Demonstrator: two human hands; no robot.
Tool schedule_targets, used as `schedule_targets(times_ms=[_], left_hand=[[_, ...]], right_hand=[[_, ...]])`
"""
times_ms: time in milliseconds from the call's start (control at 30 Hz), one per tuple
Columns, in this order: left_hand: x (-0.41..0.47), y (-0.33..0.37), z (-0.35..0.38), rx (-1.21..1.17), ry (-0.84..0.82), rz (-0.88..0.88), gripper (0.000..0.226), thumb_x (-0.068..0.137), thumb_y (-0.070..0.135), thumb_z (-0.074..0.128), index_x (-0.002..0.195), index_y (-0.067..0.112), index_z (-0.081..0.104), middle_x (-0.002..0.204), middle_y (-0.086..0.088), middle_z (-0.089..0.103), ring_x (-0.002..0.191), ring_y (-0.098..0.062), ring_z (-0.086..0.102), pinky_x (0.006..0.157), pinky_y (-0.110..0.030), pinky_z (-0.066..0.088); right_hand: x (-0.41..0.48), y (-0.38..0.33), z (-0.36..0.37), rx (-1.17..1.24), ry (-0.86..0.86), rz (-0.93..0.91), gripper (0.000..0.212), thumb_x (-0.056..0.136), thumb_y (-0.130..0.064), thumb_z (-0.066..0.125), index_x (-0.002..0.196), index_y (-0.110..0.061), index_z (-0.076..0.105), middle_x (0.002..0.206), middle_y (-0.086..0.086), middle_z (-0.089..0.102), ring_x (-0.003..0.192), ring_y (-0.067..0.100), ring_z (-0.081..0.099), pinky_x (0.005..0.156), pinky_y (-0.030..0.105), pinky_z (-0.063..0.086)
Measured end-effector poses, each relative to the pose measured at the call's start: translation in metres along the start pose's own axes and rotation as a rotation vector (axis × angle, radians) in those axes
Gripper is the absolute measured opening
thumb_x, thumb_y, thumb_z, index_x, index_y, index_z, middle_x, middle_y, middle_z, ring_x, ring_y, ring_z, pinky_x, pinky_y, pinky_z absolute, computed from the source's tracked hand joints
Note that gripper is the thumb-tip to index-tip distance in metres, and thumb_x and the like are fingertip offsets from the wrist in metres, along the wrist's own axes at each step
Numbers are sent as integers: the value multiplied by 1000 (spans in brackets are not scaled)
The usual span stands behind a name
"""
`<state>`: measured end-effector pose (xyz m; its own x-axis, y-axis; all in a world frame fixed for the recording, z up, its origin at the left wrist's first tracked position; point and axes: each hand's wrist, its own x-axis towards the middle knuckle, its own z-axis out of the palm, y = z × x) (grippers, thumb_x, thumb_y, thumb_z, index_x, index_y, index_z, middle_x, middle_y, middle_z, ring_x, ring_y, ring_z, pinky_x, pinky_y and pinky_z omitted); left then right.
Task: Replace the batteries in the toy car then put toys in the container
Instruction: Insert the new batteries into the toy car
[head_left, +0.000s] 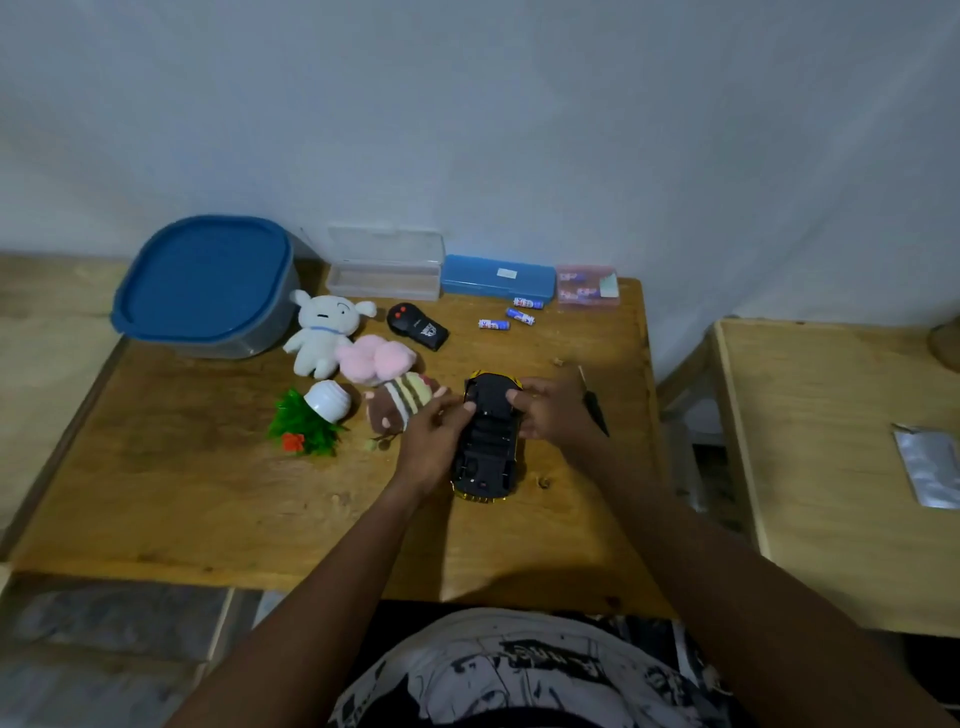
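Both hands grip the toy car (488, 436), flipped belly-up on the table (208, 493) so its battery bay faces up. Left hand (434, 441) clamps the side, right hand (553, 410) pinches the front end, steadying it. Three loose batteries (511, 314) lie near behind; lidded container (208, 283) sits far left.

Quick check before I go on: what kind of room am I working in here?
Most likely a room in a home, not a workshop. A small wooden table stands against a plain painted wall, with plush toys such as the white plush dog on it, and a tiled floor shows below.
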<state>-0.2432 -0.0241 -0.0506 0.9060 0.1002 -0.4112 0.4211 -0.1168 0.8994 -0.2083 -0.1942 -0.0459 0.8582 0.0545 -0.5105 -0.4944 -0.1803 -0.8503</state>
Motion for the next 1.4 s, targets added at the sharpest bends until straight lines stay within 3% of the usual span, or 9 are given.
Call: schedule_targets(times_ms=[67, 167, 367, 533, 700, 900, 1100, 1233, 1400], left_hand=[[-5, 10, -2, -121, -97, -18, 12, 100, 24, 58, 101, 24, 70, 118, 11, 65, 105, -8, 64, 83, -18, 51], [-1, 20, -3, -218, -195, -79, 36, 103, 37, 48, 120, 12, 67, 116, -16, 72, 101, -31, 70, 87, -40, 55], [19, 42, -6, -348, -118, -97, 39, 104, 45, 45, 106, 15, 71, 96, -10, 78, 82, -25, 74, 81, -44, 58], [50, 52, -20, -485, -47, -163, 57, 96, 57, 51, 126, 11, 66, 120, -17, 71, 105, -34, 69, 97, -49, 53], [66, 55, -22, -595, -54, -192, 61, 99, 57, 42, 131, 10, 64, 117, -17, 70, 100, -31, 68, 94, -46, 51], [77, 55, -22, -676, -44, -177, 62, 100, 59, 38, 132, 13, 64, 120, -18, 68, 105, -33, 65, 98, -52, 48], [76, 56, -31, -687, -50, -180, 66, 101, 58, 35, 133, 8, 62, 114, -15, 69, 96, -30, 68, 93, -47, 51], [73, 55, -40, -715, -73, -142, 64, 102, 55, 35, 135, 6, 60, 123, -23, 61, 103, -35, 60, 100, -55, 44], [61, 62, -50, -727, -106, -134, 63, 102, 56, 35, 134, 8, 62, 121, -22, 62, 99, -33, 63, 100, -53, 45]], right_hand=[[1, -10, -3, 47, -24, -5, 6, 96, -19, 65, 100, -16, 66, 92, 8, 67, 81, 26, 62, 78, 39, 57], [12, -27, -3, 16, -52, -25, 35, 93, -23, 68, 125, -10, 61, 105, 13, 69, 79, 23, 63, 72, 33, 57], [52, -60, -2, -22, -63, -33, 31, 94, -47, 60, 104, -19, 70, 97, 5, 73, 75, 21, 68, 67, 32, 58], [104, -52, -11, -616, 68, -329, 15, 94, -27, 62, 104, -25, 74, 102, -1, 73, 90, 17, 66, 79, 36, 55], [136, -66, -7, -971, 1, -477, 37, 93, -8, 60, 128, -18, 64, 131, 7, 62, 118, 27, 58, 97, 40, 49], [151, -61, 5, -1281, -71, -611, 33, 92, -2, 51, 120, -14, 63, 117, 12, 60, 108, 30, 60, 88, 44, 53], [144, -55, 9, -945, -2, -546, 29, 89, -10, 60, 117, -11, 68, 116, 10, 69, 109, 27, 62, 95, 35, 49], [113, -68, 19, -434, 316, -510, 12, 86, -13, 68, 97, -16, 73, 93, 3, 73, 90, 19, 68, 72, 16, 47], [54, -83, 40, 109, 370, -475, 20, 81, -9, 75, 87, -28, 68, 86, 7, 74, 82, 26, 72, 76, 41, 60]])
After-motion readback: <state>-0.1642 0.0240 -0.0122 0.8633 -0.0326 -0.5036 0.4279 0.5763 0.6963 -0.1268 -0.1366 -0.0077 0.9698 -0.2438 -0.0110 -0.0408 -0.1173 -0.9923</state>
